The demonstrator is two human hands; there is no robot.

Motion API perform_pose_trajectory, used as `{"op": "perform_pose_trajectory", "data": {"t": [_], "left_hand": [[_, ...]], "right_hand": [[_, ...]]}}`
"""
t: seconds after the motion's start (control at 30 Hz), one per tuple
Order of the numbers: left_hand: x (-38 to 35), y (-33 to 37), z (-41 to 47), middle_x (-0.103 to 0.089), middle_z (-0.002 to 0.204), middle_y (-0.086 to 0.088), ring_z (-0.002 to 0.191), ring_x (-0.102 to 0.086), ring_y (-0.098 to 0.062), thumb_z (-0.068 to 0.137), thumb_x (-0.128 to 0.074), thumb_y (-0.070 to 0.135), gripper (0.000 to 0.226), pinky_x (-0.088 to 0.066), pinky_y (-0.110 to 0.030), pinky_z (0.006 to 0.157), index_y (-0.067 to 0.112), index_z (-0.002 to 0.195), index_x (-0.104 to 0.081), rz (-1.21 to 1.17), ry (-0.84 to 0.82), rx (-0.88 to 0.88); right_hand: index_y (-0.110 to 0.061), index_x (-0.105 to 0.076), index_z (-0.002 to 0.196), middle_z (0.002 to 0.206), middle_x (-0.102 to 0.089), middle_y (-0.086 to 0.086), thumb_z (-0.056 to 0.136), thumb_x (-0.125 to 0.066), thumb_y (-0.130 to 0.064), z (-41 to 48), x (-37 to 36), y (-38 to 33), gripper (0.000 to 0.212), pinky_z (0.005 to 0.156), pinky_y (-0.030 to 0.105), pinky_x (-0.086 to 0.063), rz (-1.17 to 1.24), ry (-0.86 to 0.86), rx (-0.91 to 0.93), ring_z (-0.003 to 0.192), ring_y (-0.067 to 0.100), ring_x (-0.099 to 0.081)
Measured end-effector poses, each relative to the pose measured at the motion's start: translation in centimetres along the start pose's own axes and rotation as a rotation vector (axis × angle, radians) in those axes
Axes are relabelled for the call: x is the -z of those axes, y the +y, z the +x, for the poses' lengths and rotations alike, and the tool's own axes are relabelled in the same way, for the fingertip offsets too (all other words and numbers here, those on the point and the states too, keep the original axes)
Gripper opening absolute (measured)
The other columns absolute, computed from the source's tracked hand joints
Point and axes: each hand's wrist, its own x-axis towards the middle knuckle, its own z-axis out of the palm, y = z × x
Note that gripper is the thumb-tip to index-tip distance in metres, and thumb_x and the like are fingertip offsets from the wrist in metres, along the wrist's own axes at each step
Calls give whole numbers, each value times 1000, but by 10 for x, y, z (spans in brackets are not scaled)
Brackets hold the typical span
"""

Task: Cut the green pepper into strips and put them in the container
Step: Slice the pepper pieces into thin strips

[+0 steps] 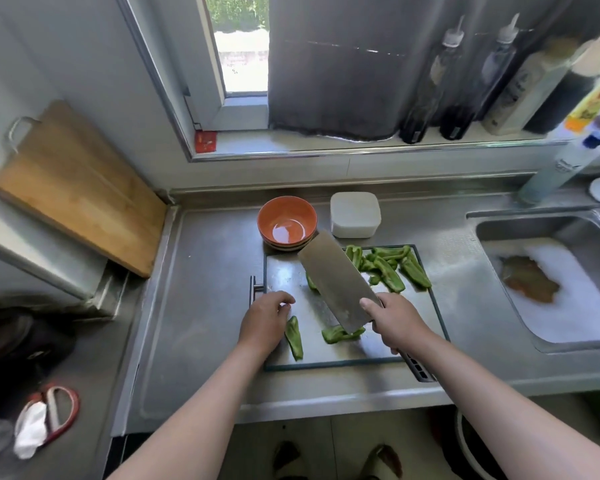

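Note:
A steel cutting board (pixel 420 327) lies on the counter. Green pepper strips (pixel 388 266) are piled at its far right corner. One long pepper piece (pixel 294 337) lies near my left hand (pixel 264 325), whose curled fingers rest on the board just beside it, holding nothing. Another pepper piece (pixel 340 334) lies under the rear edge of the cleaver (pixel 338 280). My right hand (pixel 394 320) grips the cleaver's handle, and the broad blade is lifted above the board, pointing away. An orange bowl (pixel 286 221) and a white square container (pixel 355 214) stand behind the board.
A sink (pixel 551 289) with a white tray lies to the right. Bottles (pixel 465 81) line the window sill. A wooden board (pixel 73 188) leans on the left wall. Scissors (pixel 54 417) lie at lower left.

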Motion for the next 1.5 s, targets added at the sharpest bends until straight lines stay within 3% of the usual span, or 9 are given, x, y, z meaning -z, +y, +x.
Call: {"op": "perform_pose_trajectory", "data": {"t": [0.07, 0.13, 0.23, 0.33, 0.73, 0.87, 1.03, 1.23, 1.5], "left_hand": [[-6, 7, -3, -67, 104, 9, 98, -55, -14, 90, -63, 15, 16, -47, -32, 85, 24, 100, -72, 62, 54, -164], [-17, 22, -6, -65, 109, 9, 104, -53, -16, 86, -67, 30, 20, -44, -34, 90, 27, 106, -71, 138, -49, -316], [-41, 44, -5, -58, 117, 7, 113, -45, -18, 81, -66, 52, 42, -31, -34, 98, 31, 118, -65, 400, -268, -338], [-52, 52, -2, -58, 117, 4, 111, -45, -21, 84, -65, 41, 33, -28, -33, 97, 28, 114, -65, 511, -276, -333], [-11, 26, 52, -66, 107, 6, 100, -60, -19, 84, -65, 21, 31, -45, -28, 85, 27, 113, -72, 315, -210, -373], [5, 11, 72, -70, 103, 6, 99, -62, -17, 88, -67, 21, 18, -50, -28, 76, 25, 102, -78, 312, -119, -304], [13, -8, 94, -69, 100, -2, 92, -63, -22, 84, -68, 9, 14, -44, -26, 76, 16, 92, -78, 166, 6, -54], [15, -13, 71, -59, 104, 8, 80, -59, -11, 90, -63, 3, 20, -44, -17, 72, 16, 101, -74, 19, 72, -107], [6, -19, 9, -58, 95, 19, 80, -54, 0, 83, -70, 38, 25, -49, -22, 79, 33, 108, -71, 83, -336, -135]], "right_hand": [[-14, -62, 92, 66, -54, 4, 103, -49, -37, -1, 4, 3, 29, 42, 26, -41, -1, 14, -6, 42, 15, -43], [-13, -62, 91, 66, -54, 4, 102, -50, -36, -2, 8, 5, 29, 42, 25, -41, 9, 41, -10, 40, 14, -42], [-14, -59, 84, 70, -58, 4, 102, -51, -36, -3, 11, 7, 30, 40, 25, -41, 15, 104, -17, 47, 19, -47], [-15, -54, 79, 72, -57, 5, 102, -52, -37, -3, 14, 11, 32, 39, 24, -39, 37, 154, -40, 62, 26, -59], [-16, -51, 74, 70, -57, 6, 102, -53, -33, 15, 13, 10, 34, 36, 23, -38, 90, 189, -13, 51, 14, -51], [-15, -49, 72, 67, -58, 6, 101, -54, -36, 25, 5, 6, 35, 51, 29, -41, 113, 172, -3, 53, 20, -47], [-18, -47, 69, 61, -51, -1, 100, -54, -36, 36, -9, 0, 36, 61, 34, -38, 118, 131, 27, 55, 19, -43], [-19, -46, 68, 60, -51, -3, 100, -53, -36, 43, -22, -4, 37, 61, 34, -41, 98, 110, 39, 55, 20, -45], [-18, -45, 68, 53, -51, -7, 100, -54, -33, 37, -31, -10, 37, 58, 32, -39, 82, 102, 40, 48, 14, -45]]}}
